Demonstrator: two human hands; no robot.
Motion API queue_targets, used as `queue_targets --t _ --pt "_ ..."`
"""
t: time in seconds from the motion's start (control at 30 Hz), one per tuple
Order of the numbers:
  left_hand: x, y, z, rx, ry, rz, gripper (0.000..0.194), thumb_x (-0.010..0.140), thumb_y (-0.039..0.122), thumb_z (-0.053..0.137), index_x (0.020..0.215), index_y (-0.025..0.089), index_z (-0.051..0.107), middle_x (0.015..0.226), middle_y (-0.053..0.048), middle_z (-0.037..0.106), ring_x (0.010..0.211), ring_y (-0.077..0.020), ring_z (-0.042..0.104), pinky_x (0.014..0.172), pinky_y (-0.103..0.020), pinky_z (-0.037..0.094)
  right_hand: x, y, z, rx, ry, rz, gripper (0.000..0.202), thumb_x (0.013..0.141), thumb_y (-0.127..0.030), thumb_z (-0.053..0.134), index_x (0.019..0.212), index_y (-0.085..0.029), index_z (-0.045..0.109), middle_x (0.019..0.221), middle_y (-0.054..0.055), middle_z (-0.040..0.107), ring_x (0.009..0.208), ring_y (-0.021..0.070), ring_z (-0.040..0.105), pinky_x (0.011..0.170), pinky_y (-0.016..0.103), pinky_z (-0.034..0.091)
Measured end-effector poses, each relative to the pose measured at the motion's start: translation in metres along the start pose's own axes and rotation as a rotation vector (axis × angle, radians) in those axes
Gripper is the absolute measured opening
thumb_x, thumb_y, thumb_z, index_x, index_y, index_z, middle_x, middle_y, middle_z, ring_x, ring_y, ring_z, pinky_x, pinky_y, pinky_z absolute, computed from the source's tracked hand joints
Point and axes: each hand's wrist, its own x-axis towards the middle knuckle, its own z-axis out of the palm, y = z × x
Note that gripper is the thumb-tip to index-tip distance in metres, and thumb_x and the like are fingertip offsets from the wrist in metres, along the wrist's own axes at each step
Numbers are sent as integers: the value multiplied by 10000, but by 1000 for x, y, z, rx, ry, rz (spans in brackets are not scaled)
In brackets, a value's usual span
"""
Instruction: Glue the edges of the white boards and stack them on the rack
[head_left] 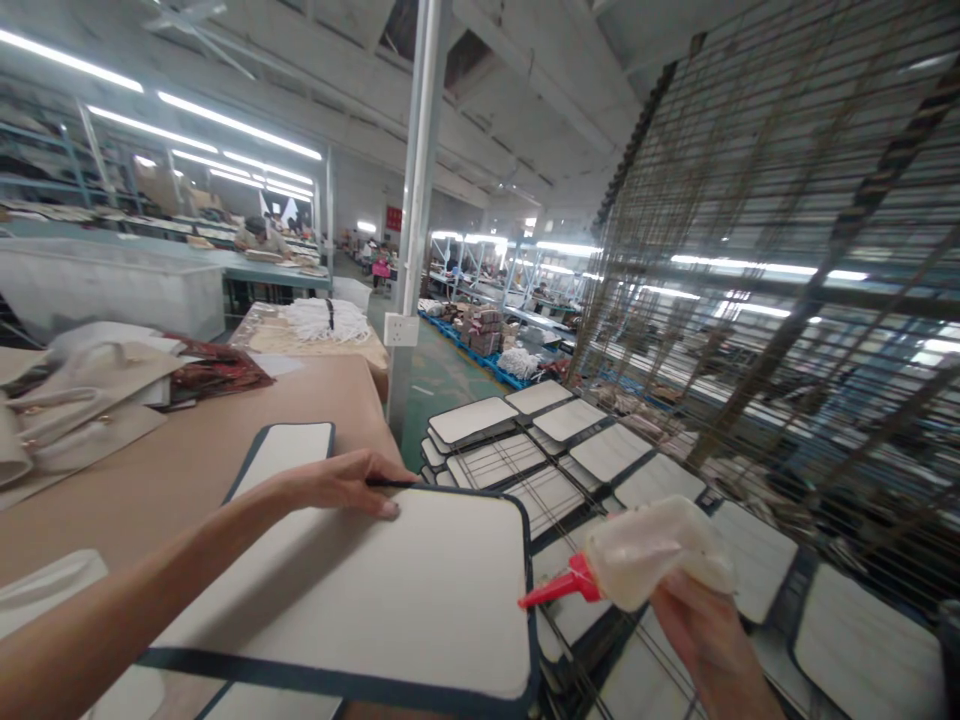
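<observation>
My left hand (356, 483) grips the far edge of a white panel with a dark blue border (390, 590), thumb on its face and fingers curled over the edge. In my right hand (701, 620) is a translucent squeeze bottle (652, 550) with a red nozzle (559, 583), tipped on its side. The nozzle tip points left and meets the panel's right edge, near the seam between white and blue. Another white panel with the same border (289, 450) lies on the table behind my left forearm.
A wire rack (517, 460) on the right bears rows of similar panels, and its raised wire shelves (750, 220) lean above. A metal post with a socket (401, 330) stands past the brown table (330, 385). Cream bag pieces (82, 400) lie left. A person (262, 238) sits farther back.
</observation>
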Motion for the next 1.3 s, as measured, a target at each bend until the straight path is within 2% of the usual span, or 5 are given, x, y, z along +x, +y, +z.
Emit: queue_targets --t 0.3,0.47,0.8,1.07,1.3 --pt "-6 -9 -1 -54 18 -20 432 790 407 693 1154 174 706 993 -38 744 869 -246 662 760 -248 489 -12 -7 6 6 7 97 739 338 -406 885 1036 -276 682 682 54 688 639 283 659 763 540 536" --pt "-12 -2 3 -90 45 -29 427 794 380 693 1122 108 711 966 -51 746 831 -238 650 751 -250 481 -18 -12 8 37 16 159 733 327 -289 841 1041 -282 678 779 73 712 723 317 682 824 550 517" --pt "-12 -7 -1 -93 62 -34 446 771 361 720 1130 96 707 985 -69 749 852 -237 656 772 -246 494 -19 -16 17 -72 89 64 761 322 -338 828 1064 -274 669 806 75 720 606 272 662 715 489 566" --pt "-15 -10 -2 -128 38 -19 492 802 386 688 1201 99 661 1026 -82 744 828 -226 669 726 -237 500 -27 -12 10 6 140 114 914 261 -346 866 1144 -278 642 862 82 722 751 323 683 690 463 580" --pt "-18 -20 -2 -168 146 -28 427 775 407 700 1143 191 709 1001 -49 753 861 -263 689 768 -295 523 -29 18 -26 -22 103 -35 651 564 -329 835 1174 -298 610 783 2 712 717 209 662 616 297 558"
